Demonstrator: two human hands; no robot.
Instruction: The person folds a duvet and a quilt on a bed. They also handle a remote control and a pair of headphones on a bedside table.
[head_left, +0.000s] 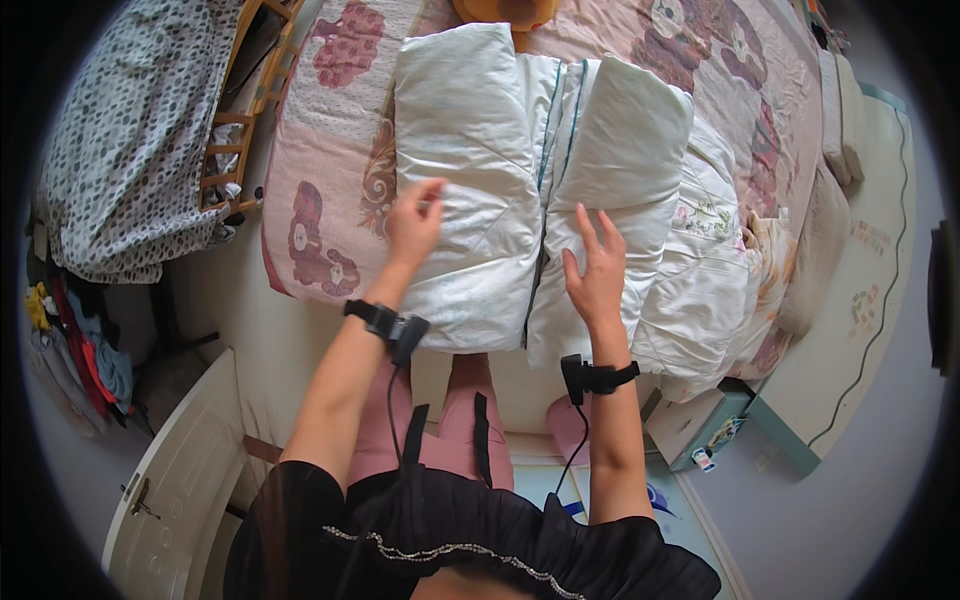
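Observation:
A thick white quilt (469, 247) lies on the bed, its two sides folded in towards a narrow middle gap with blue-green edging. My left hand (415, 225) is over the quilt's left edge, fingers loosely curled and apart, holding nothing. Over the right folded part is my right hand (596, 266), its fingers spread and empty; whether it touches the cloth I cannot tell. Another white quilt with a floral print (705, 232) lies crumpled beside the right part.
A pink bedsheet with bear patterns (322, 135) covers the bed. A wooden crib (225, 161) with a dotted cloth (135, 150) stands left. Pillows (814, 247) and a pale headboard (862, 285) are on the right. A white door (187, 480) is at lower left.

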